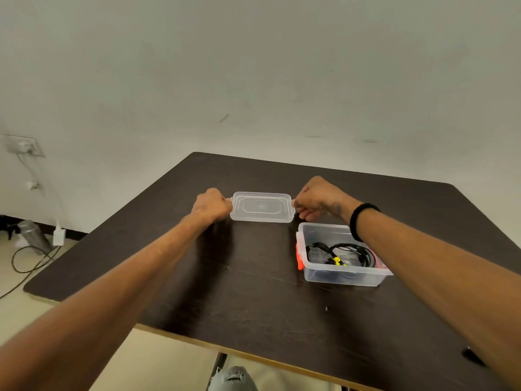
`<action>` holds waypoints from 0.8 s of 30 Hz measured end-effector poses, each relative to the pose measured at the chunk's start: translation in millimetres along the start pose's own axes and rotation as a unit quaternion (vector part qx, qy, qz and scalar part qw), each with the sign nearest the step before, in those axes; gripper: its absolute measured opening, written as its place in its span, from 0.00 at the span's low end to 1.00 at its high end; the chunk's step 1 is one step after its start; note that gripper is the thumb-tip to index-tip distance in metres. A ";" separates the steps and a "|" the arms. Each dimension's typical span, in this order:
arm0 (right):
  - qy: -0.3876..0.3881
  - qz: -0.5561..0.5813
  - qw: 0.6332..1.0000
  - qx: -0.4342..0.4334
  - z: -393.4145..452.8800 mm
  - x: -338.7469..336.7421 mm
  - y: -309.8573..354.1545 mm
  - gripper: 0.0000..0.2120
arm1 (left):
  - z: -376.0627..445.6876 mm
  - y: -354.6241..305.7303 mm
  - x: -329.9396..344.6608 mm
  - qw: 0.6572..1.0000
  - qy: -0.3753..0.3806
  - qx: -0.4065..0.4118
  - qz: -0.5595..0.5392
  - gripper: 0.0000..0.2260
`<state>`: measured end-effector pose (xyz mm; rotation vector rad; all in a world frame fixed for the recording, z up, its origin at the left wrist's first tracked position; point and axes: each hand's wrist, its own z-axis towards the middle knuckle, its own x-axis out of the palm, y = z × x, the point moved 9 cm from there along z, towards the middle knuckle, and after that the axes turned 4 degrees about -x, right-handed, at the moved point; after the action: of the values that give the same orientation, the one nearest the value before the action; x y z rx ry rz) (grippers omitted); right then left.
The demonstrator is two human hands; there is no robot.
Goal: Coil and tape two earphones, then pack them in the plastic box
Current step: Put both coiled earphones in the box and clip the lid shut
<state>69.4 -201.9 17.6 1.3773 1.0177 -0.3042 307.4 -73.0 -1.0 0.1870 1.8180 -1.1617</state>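
Observation:
A clear plastic lid (pixel 261 206) lies flat on the dark table (pixel 239 277), far from me. My left hand (pixel 212 204) grips its left end and my right hand (pixel 318 199) grips its right end. The open plastic box (pixel 338 275) with orange clips stands to the right, under my right forearm. Inside it lie coiled black earphones (pixel 342 253) bound with yellow tape.
A small dark object (pixel 473 356) lies near the table's front right edge. A wall stands just behind the table. On the floor at left are a metal bottle (pixel 35 235), a white plug adapter (pixel 58 235) and loose cable.

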 end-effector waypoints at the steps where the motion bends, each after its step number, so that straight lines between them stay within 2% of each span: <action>1: -0.001 0.026 1.000 0.008 1.0 2.1 -0.2 0.08 | 0.4 -1.5 1.9 1.000 0.004 0.004 0.004 0.17; 7: -0.047 0.104 0.993 0.035 1.5 1.3 -5.9 0.11 | -3.2 -3.8 4.0 1.000 0.006 0.012 -0.004 0.16; 12: -0.093 0.133 0.987 0.000 -15.9 -29.0 -4.2 0.09 | -26.5 -26.1 -8.5 0.998 -0.024 0.055 -0.032 0.20; 19: -0.175 0.193 0.965 -0.042 -57.5 -103.6 -11.7 0.09 | -59.0 -77.7 -18.8 0.976 -0.019 0.112 -0.184 0.12; 24: -0.207 0.279 0.937 -0.036 -90.8 -139.5 -39.0 0.16 | -87.2 -111.9 -5.6 0.966 0.014 0.146 -0.213 0.12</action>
<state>-74.8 -180.7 106.8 1.3966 0.2647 -0.1177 193.8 -64.0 83.6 -0.0244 1.7522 -1.7372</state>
